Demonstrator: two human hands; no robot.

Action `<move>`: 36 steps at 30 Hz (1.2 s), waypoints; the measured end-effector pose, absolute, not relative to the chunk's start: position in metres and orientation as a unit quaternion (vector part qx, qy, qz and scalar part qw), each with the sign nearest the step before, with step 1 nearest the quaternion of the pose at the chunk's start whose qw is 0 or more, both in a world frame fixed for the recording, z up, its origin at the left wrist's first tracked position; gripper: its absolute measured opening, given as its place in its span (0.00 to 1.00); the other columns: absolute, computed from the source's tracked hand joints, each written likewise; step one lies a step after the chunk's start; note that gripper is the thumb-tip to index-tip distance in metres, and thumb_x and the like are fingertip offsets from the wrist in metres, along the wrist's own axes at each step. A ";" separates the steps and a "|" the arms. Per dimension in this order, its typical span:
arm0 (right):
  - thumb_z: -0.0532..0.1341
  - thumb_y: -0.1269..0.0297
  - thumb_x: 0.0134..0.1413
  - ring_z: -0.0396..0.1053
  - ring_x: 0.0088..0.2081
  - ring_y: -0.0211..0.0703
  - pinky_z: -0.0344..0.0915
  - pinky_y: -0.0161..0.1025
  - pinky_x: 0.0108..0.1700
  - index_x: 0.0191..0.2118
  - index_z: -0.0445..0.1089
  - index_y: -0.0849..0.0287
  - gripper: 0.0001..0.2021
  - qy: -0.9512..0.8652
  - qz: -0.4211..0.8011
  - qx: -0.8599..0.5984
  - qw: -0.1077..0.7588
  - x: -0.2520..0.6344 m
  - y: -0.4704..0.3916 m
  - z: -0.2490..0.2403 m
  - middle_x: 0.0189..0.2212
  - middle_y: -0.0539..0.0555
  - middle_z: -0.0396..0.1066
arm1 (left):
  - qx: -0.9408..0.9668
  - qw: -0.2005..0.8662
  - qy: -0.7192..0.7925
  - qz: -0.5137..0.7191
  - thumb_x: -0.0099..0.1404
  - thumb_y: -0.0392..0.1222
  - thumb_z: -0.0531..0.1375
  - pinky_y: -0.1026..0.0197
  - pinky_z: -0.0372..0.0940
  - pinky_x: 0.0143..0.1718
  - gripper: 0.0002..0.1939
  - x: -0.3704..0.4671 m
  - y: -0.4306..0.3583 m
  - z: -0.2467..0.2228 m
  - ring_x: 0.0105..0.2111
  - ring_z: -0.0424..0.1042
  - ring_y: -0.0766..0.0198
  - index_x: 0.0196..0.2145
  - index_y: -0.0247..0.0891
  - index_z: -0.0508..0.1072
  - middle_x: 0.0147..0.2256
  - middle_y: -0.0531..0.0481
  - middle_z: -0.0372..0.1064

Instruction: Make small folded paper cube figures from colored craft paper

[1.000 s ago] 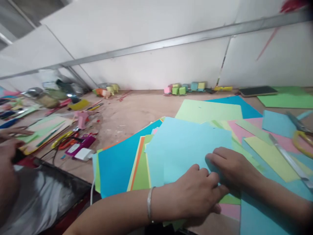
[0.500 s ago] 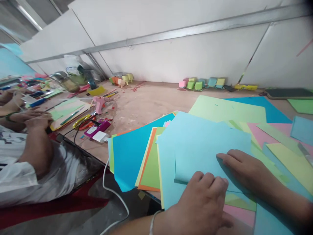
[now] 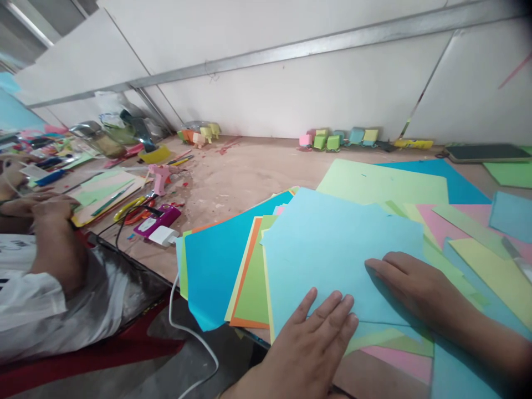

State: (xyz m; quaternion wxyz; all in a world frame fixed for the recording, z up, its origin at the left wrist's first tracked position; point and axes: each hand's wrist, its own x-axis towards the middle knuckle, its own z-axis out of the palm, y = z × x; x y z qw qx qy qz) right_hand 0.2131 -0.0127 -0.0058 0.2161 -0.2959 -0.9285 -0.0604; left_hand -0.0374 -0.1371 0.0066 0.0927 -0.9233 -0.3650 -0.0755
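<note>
A light blue paper sheet (image 3: pixel 332 238) lies on top of a pile of coloured sheets at the table's front edge. My left hand (image 3: pixel 316 338) rests on its lower left part, palm down with the fingers stretched out and a little apart. On the right part of the same sheet lies my right hand (image 3: pixel 415 282), its fingers extended and pressing on the paper. Nothing is gripped in either hand. Under the sheet, blue (image 3: pixel 220 255), green and orange papers stick out to the left.
Paper strips and offcuts (image 3: pixel 469 227) lie to the right, near a dark flat phone-like object (image 3: pixel 488 152). Small paper figures (image 3: pixel 332 138) stand along the wall. Leftward are a pink glue gun (image 3: pixel 160 177), a purple power strip (image 3: pixel 158 221), a white cable (image 3: pixel 187 327) and a seated person's arm (image 3: pixel 58 244).
A raised paper flap under my left hand no longer shows; the light blue sheet looks flat there. My left hand has gone from curled fingers to spread ones, shifting left. My right hand stays put.
</note>
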 end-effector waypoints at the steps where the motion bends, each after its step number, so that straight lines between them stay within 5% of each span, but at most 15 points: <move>1: 0.46 0.69 0.68 0.61 0.26 0.41 0.57 0.36 0.28 0.40 0.72 0.63 0.17 -0.932 -0.076 -0.282 0.215 0.213 -0.013 -0.006 0.25 0.54 0.66 | -0.923 0.092 -0.367 -0.072 0.67 0.70 0.37 0.45 0.28 0.69 0.44 -0.041 -0.138 0.007 0.68 0.46 0.52 0.64 0.31 0.59 0.66 0.43 0.55; 9: 0.46 0.70 0.67 0.60 0.26 0.41 0.54 0.38 0.27 0.41 0.72 0.65 0.17 -0.934 -0.109 -0.275 0.202 0.214 -0.012 -0.006 0.25 0.54 0.65 | -0.899 0.125 -0.418 -0.025 0.66 0.70 0.34 0.35 0.21 0.65 0.46 -0.079 -0.159 0.014 0.69 0.40 0.47 0.63 0.31 0.62 0.66 0.43 0.54; 21: 0.48 0.75 0.65 0.58 0.27 0.40 0.52 0.37 0.28 0.40 0.73 0.66 0.16 -0.931 -0.118 -0.282 0.198 0.211 -0.013 0.000 0.25 0.53 0.64 | -0.896 0.180 -0.404 -0.027 0.66 0.67 0.49 0.44 0.32 0.69 0.35 -0.102 -0.162 0.034 0.66 0.53 0.51 0.56 0.38 0.72 0.60 0.49 0.67; 26: 0.47 0.74 0.66 0.56 0.26 0.40 0.50 0.38 0.28 0.36 0.73 0.63 0.17 -0.930 -0.116 -0.297 0.182 0.209 -0.014 0.001 0.23 0.52 0.63 | -0.888 0.178 -0.417 -0.079 0.69 0.62 0.51 0.51 0.47 0.67 0.28 -0.094 -0.157 0.040 0.57 0.66 0.52 0.47 0.35 0.75 0.50 0.45 0.74; 30: 0.47 0.72 0.67 0.55 0.26 0.39 0.50 0.38 0.29 0.34 0.73 0.62 0.18 -0.928 -0.116 -0.308 0.174 0.208 -0.014 0.001 0.23 0.52 0.62 | -0.844 0.120 -0.508 -0.125 0.73 0.52 0.50 0.53 0.66 0.50 0.19 -0.090 -0.152 0.050 0.40 0.73 0.56 0.31 0.39 0.72 0.33 0.48 0.74; 33: 0.46 0.72 0.67 0.55 0.26 0.40 0.50 0.38 0.29 0.35 0.73 0.62 0.18 -0.929 -0.115 -0.307 0.170 0.208 -0.014 0.001 0.23 0.52 0.63 | -0.845 0.108 -0.499 -0.156 0.72 0.49 0.52 0.54 0.67 0.50 0.16 -0.077 -0.144 0.052 0.46 0.72 0.54 0.39 0.37 0.73 0.38 0.45 0.75; 36: 0.46 0.71 0.67 0.56 0.27 0.40 0.51 0.37 0.29 0.36 0.73 0.62 0.18 -0.931 -0.099 -0.303 0.179 0.209 -0.014 0.002 0.24 0.52 0.64 | -0.902 0.076 -0.398 -0.148 0.71 0.55 0.52 0.53 0.60 0.60 0.25 -0.045 -0.134 0.043 0.59 0.63 0.53 0.54 0.33 0.70 0.53 0.43 0.72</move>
